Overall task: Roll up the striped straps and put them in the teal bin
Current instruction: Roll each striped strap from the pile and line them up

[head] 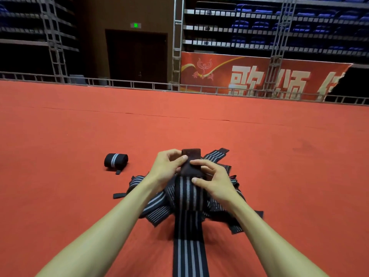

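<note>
Fingers: both hands' fingers are curled and clamped on the dark end tab [191, 153] of the held strap [188, 198].
Held strap: black with pale grey stripes running along its length. It comes from the near edge of view, passes between the two bare forearms and rises to the hands, where the tab stands upright.
Left hand [166, 166]: on the left of the tab, thumb tip pressed on its near face, the other fingers bent in beside its left edge.
Right hand [215, 180]: on the right, forefinger laid across the lower part of the tab, thumb pressing the striped cloth just below it.
Pile of straps [157, 204]: loose and tangled on the floor under and around the hands, with ends spreading left, right and far right. One far end shows a dark tab of the same kind.
Rolled strap [115, 161]: a finished roll lying on its side on the floor, left of the hands and apart from the pile, with a short tail sticking out towards the near side.
Red carpet [79, 126]: covers the floor from near to far, with a thin seam across it.
Railing [139, 84]: low metal rail along the carpet's far edge.
Banner [259, 76]: red with large pale characters, far right behind the rail, its right edge ragged.
Door [137, 56]: dark, far centre, with a green lit sign [135, 25] above it.
Blue seats [299, 27]: tiers above the banner, with metal truss towers in front of them.
</note>
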Motion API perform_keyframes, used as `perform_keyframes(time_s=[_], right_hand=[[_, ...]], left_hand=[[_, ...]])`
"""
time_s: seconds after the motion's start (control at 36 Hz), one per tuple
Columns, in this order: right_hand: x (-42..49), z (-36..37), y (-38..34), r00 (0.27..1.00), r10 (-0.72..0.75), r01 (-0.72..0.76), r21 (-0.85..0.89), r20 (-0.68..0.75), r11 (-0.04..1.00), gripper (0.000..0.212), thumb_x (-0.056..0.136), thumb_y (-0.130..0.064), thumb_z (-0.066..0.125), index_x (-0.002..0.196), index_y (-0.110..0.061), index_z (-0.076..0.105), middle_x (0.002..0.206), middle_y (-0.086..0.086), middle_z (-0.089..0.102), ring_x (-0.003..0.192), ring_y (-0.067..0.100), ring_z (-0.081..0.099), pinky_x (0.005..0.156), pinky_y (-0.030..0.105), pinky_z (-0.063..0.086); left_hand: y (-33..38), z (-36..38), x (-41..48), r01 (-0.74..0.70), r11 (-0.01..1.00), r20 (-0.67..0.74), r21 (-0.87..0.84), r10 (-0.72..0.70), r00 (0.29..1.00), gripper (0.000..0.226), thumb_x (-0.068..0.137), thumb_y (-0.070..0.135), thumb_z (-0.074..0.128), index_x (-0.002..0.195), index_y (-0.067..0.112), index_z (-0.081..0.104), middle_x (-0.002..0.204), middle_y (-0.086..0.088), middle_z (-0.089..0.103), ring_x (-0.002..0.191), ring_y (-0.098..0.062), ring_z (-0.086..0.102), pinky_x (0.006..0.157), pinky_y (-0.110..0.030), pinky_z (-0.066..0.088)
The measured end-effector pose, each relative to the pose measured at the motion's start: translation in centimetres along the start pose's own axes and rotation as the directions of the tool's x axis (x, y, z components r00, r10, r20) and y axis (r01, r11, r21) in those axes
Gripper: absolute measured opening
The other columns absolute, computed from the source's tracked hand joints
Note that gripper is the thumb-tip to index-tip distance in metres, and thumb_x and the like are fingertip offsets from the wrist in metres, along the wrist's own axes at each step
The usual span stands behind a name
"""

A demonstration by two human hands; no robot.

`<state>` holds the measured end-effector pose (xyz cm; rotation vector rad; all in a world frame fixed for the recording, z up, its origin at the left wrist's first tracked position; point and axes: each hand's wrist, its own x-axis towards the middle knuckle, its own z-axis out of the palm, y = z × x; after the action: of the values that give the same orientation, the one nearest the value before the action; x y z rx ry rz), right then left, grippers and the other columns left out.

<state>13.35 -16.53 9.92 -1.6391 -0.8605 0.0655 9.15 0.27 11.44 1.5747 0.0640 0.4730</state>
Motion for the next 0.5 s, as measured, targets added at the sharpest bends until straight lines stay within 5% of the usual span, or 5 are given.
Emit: perform_keyframes(time_s=[0.11,0.19,0.33,0.42,0.5], right_hand=[[1.6,-0.1,1.0,0.996,-0.015,0.017,0.031,-0.085,0.999,0.024,0.086,-0.003,0.072,0.104,-0.018,0.073,0.104,-0.009,0.073,0.097,0.000,0.066,0.086,0.016,0.049],[3.3,0.0,2.1,0.970,0.009,0.005,0.059,-0.242,0.998,0.016,0.086,-0.005,0.072,0.095,-0.019,0.074,0.091,-0.008,0.074,0.091,0.003,0.067,0.082,0.024,0.053],[5.1,0.4,3.7,0.948,-0.013,0.024,0.030,-0.318,0.999,0.023,0.080,0.002,0.076,0.081,-0.022,0.074,0.083,-0.005,0.074,0.081,0.008,0.069,0.077,0.025,0.055],[5.7,0.5,4.4,0.942,-0.012,0.024,0.032,-0.334,0.999,0.024,0.078,0.003,0.077,0.078,-0.020,0.072,0.082,-0.003,0.073,0.081,0.011,0.069,0.076,0.025,0.055],[5.9,0.5,4.8,0.937,-0.006,0.027,0.057,-0.349,0.998,0.022,0.076,0.003,0.078,0.075,-0.017,0.067,0.078,-0.004,0.071,0.077,0.011,0.068,0.074,0.026,0.055]], left_hand=[[-1.3,-0.3,1.1,-0.038,0.991,-0.017,0.127,0.040,0.999,0.020,0.093,0.007,0.064,0.079,0.017,0.075,0.079,-0.009,0.073,0.069,-0.020,0.057,0.066,-0.034,0.046],[-2.0,-0.1,1.8,-0.034,0.991,-0.033,0.131,0.038,0.999,0.019,0.092,0.007,0.066,0.079,0.016,0.075,0.083,-0.016,0.074,0.071,-0.022,0.059,0.068,-0.038,0.048],[-2.4,-0.3,3.1,-0.001,0.990,0.010,0.140,0.000,1.000,0.015,0.093,0.005,0.064,0.082,0.009,0.072,0.066,0.000,0.069,0.055,-0.006,0.055,0.058,-0.024,0.045],[-2.5,-0.7,4.1,-0.050,0.978,0.043,0.204,0.043,0.998,0.010,0.093,0.008,0.066,0.088,0.012,0.074,0.084,-0.010,0.075,0.069,-0.015,0.061,0.065,-0.034,0.051],[-2.8,-0.7,4.8,-0.106,0.969,0.031,0.222,0.102,0.994,0.013,0.090,0.004,0.067,0.083,0.011,0.074,0.078,-0.004,0.075,0.069,-0.011,0.064,0.065,-0.027,0.053]])
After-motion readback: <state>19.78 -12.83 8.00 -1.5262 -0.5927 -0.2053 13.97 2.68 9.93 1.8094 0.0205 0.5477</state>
